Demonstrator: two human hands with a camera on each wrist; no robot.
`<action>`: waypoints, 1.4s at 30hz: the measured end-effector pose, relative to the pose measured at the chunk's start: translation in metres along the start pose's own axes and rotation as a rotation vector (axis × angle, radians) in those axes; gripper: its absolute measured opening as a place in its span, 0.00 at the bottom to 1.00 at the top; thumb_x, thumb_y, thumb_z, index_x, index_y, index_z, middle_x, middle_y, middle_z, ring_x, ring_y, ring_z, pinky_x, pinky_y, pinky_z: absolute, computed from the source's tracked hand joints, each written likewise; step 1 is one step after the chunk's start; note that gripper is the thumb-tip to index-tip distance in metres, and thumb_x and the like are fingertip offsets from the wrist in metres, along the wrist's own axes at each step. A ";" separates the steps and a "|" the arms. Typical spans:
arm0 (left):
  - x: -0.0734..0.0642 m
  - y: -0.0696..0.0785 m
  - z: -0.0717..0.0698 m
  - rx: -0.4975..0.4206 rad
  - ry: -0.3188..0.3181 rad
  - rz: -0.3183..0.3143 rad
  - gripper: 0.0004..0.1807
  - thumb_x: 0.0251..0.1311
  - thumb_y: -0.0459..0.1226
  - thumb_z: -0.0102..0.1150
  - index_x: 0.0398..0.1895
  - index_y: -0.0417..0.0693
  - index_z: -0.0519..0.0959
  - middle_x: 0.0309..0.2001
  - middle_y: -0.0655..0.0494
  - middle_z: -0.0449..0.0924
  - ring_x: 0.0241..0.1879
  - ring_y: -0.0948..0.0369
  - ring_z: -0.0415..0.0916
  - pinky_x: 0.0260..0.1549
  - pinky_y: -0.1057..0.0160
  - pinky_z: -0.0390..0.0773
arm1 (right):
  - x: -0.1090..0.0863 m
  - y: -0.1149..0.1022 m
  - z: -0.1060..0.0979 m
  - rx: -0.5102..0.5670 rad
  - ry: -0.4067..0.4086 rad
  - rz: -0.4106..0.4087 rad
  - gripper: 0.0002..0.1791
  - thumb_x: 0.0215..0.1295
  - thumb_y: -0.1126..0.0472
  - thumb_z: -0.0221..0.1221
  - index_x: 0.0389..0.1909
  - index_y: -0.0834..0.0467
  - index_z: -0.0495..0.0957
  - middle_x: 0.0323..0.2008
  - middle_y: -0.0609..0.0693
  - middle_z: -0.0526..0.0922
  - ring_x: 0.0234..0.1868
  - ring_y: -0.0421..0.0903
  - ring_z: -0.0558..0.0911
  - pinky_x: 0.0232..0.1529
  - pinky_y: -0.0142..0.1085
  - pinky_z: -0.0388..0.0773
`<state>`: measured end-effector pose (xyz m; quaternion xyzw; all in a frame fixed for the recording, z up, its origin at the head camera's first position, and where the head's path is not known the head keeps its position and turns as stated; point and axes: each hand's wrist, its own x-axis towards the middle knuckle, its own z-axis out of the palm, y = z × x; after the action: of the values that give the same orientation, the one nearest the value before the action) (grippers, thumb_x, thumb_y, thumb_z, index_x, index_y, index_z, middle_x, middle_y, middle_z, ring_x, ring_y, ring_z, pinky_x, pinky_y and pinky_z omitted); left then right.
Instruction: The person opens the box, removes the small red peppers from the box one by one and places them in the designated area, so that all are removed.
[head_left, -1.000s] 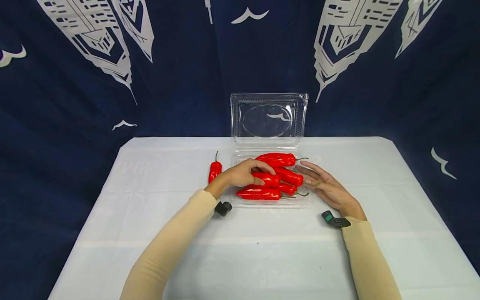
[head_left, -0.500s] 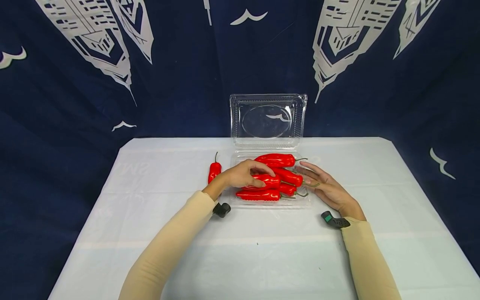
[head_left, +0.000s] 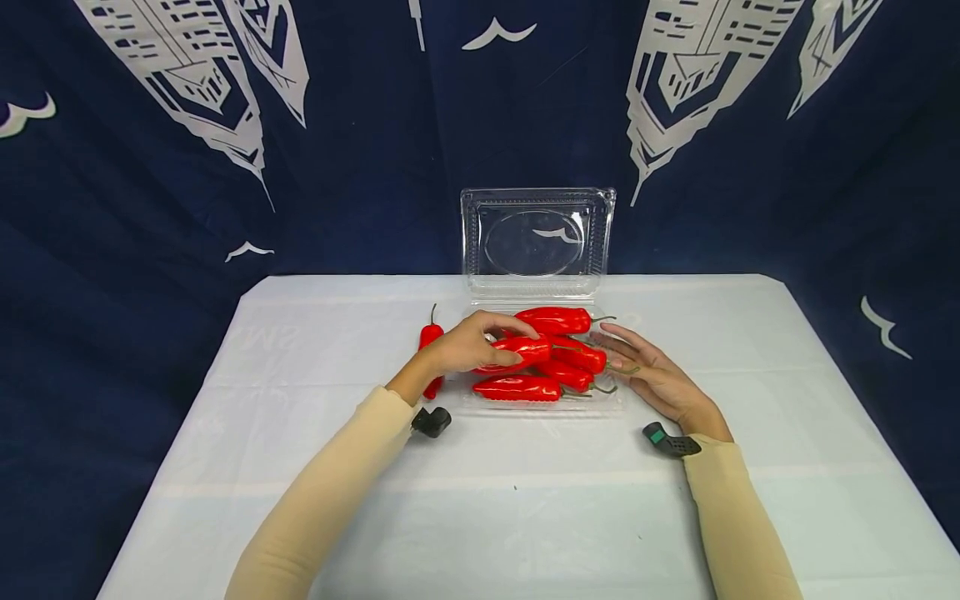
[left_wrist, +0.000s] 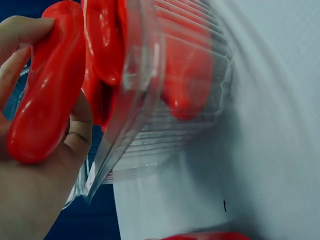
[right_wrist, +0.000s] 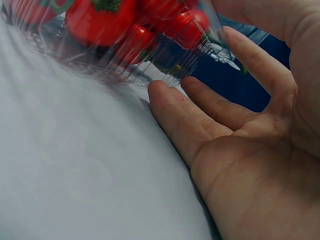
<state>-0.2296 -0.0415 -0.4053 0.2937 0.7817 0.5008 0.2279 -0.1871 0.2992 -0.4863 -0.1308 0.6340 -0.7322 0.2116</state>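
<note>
My left hand [head_left: 468, 343] grips a red chili pepper [head_left: 534, 348] between thumb and fingers, over the clear plastic clamshell container [head_left: 540, 408]. In the left wrist view this pepper [left_wrist: 47, 95] lies across the palm, beside the container's wall [left_wrist: 150, 135]. Several more red peppers [head_left: 517, 387] are heaped in the container, stems pointing right. At the container's right side is my right hand [head_left: 660, 379], its fingers fairly straight. The right wrist view has its fingertips [right_wrist: 161, 90] against or very near the clear wall; contact is hard to tell.
A single red pepper [head_left: 431, 336] lies on the white table [head_left: 525, 517] left of the container, partly behind my left wrist. The container's clear lid [head_left: 536, 242] stands raised at the back, before a dark blue patterned cloth [head_left: 360, 167].
My left hand has shifted left and slightly up, taking the gripped pepper with it out of the heap. The pepper beneath is more exposed. My right hand stays in place.
</note>
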 end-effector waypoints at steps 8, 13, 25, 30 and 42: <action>-0.013 0.002 -0.011 -0.045 0.061 -0.036 0.20 0.59 0.36 0.69 0.55 0.55 0.84 0.57 0.60 0.81 0.52 0.55 0.72 0.49 0.60 0.76 | 0.000 0.001 -0.001 0.017 -0.033 -0.033 0.36 0.76 0.68 0.48 0.80 0.55 0.47 0.79 0.59 0.49 0.69 0.36 0.69 0.64 0.28 0.70; -0.021 0.001 -0.016 -0.060 0.104 -0.088 0.20 0.60 0.37 0.68 0.57 0.58 0.83 0.59 0.60 0.79 0.53 0.53 0.71 0.46 0.60 0.79 | -0.001 0.001 -0.002 0.025 -0.046 -0.048 0.35 0.76 0.69 0.48 0.80 0.56 0.47 0.79 0.59 0.49 0.69 0.36 0.70 0.64 0.28 0.71; -0.037 -0.006 -0.030 -0.152 0.218 -0.126 0.22 0.61 0.34 0.67 0.59 0.57 0.82 0.60 0.56 0.78 0.50 0.53 0.72 0.41 0.62 0.79 | 0.000 0.002 -0.001 0.000 -0.028 -0.042 0.35 0.76 0.69 0.48 0.80 0.55 0.48 0.79 0.60 0.50 0.69 0.36 0.70 0.64 0.28 0.71; -0.042 -0.011 -0.037 -0.228 0.277 -0.128 0.22 0.60 0.33 0.67 0.59 0.54 0.81 0.58 0.53 0.78 0.46 0.53 0.73 0.40 0.64 0.79 | 0.001 0.002 -0.001 -0.005 -0.019 -0.040 0.35 0.76 0.69 0.48 0.80 0.53 0.49 0.79 0.59 0.51 0.69 0.36 0.70 0.63 0.28 0.71; -0.055 -0.025 -0.050 -0.402 0.483 -0.196 0.25 0.63 0.29 0.60 0.64 0.50 0.77 0.61 0.50 0.74 0.49 0.55 0.76 0.40 0.66 0.83 | 0.001 0.001 -0.002 -0.019 -0.007 -0.021 0.35 0.76 0.68 0.48 0.80 0.52 0.49 0.79 0.58 0.51 0.69 0.36 0.70 0.63 0.28 0.71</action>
<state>-0.2286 -0.1199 -0.4051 0.0390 0.7232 0.6759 0.1365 -0.1885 0.3003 -0.4878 -0.1419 0.6389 -0.7278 0.2048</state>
